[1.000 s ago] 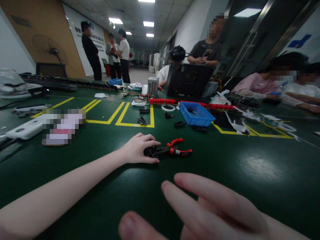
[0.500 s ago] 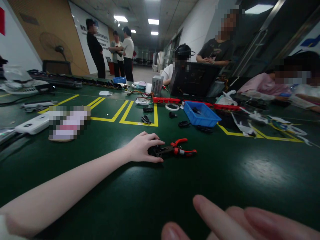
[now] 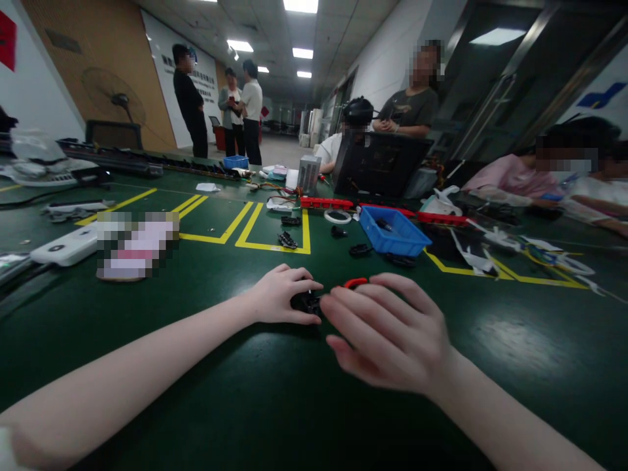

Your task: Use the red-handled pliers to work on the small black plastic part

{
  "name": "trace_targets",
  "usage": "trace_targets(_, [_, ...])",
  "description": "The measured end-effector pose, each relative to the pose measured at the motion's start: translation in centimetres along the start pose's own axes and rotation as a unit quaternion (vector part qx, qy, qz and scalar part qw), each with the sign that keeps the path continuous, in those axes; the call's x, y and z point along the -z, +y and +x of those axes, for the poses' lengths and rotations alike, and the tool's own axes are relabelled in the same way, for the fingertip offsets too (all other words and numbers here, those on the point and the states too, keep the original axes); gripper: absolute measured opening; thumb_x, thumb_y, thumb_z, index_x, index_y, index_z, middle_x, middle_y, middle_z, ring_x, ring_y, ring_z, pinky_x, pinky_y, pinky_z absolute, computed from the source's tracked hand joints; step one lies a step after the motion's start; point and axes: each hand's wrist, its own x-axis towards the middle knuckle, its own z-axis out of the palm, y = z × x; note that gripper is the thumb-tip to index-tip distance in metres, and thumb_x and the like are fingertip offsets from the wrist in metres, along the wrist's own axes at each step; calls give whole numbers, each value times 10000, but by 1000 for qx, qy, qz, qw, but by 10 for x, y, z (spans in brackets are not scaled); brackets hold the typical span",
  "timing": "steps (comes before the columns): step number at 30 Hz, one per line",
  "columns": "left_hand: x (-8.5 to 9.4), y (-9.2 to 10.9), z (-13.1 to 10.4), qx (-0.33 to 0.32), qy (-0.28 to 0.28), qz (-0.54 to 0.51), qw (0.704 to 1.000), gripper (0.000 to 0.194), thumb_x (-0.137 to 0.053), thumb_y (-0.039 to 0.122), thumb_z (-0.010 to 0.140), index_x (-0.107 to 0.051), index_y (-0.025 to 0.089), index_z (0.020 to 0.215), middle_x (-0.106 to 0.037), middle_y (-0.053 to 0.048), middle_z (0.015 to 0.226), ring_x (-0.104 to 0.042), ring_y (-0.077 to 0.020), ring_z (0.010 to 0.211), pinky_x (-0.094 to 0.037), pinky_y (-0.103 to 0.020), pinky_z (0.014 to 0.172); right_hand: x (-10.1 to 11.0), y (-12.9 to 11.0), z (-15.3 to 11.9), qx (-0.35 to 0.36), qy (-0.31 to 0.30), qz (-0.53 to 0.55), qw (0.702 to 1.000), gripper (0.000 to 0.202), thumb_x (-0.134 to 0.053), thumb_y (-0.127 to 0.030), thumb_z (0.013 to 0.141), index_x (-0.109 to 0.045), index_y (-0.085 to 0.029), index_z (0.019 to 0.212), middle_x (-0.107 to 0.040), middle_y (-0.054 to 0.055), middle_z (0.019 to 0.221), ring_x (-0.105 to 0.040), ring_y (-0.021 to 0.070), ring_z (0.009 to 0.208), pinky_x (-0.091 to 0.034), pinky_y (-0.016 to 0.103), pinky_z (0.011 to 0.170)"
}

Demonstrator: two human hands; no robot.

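Note:
My left hand [image 3: 280, 296] rests on the green table, with thumb and fingers curled around a small black part [image 3: 311, 303], whose exact kind I cannot make out. Pliers [image 3: 356, 282] with red handles lie by that part; my right hand covers most of them, leaving a bit of red handle in sight. Over the pliers hovers my right hand [image 3: 397, 327], slightly blurred, its fingers stretched toward the left and its thumb apart below them. Whether it touches the pliers is hidden.
Beyond my hands stands a blue bin [image 3: 395, 234] holding black pieces. Several black parts [image 3: 288, 240] lie near the yellow tape lines. To the left are a white power strip [image 3: 66, 245] and a blurred-out pink object [image 3: 140, 252]. People stand or sit around the far side.
My right hand has moved from the bottom right up and away from me to above the pliers, hiding most of them. My left hand keeps its place around the black part.

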Motion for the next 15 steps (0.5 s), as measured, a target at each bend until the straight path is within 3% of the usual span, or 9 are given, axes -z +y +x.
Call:
trace_targets(2, [0,0,0,5,0,6,1000,601,-628,619,813,-601,207,1250,-624,-77,1158,-599,-233,954,-415,-367,846,-21,33,-10,-14,-69,-7,997,650,-622,-364,861,-388,-230,1453,-671,76,1185,-628,239,1010,-426,449,972])
trace_targets(4, [1,1,0,12,-3,10,1000,596,-627,631,807,-611,219,1238,-628,-70,1155,-596,-233,934,-418,-365,835,-40,61,-30,-80,-146,15,986,791,-673,-509,797,-379,-189,1457,-611,135,1277,-577,308,1120,-389,525,1013])
trace_targets(6, [2,1,0,16,-13,9,1000,578,-622,627,813,-614,232,1235,-626,-65,1160,-591,-233,937,-421,-363,831,-54,77,-49,-143,-196,52,969,830,-702,-559,752,-405,-198,1438,-583,144,1301,-545,328,1164,-416,530,990])
trace_targets(10, [3,1,0,24,-26,6,999,577,-617,621,817,-605,236,1247,-619,-71,1163,-581,-234,941,-424,-351,802,-64,82,-62,-200,-223,101,949,641,-670,-518,799,-514,-202,1335,-592,131,1238,-582,288,1081,-490,459,895])
trace_targets(15, [3,1,0,22,-27,3,999,561,-625,612,814,-609,247,1239,-617,-63,1160,-582,-230,939,-422,-358,821,-59,77,-55,-177,-190,67,963,565,-699,-531,748,-608,-150,1155,-638,143,1090,-612,298,962,-501,462,833])
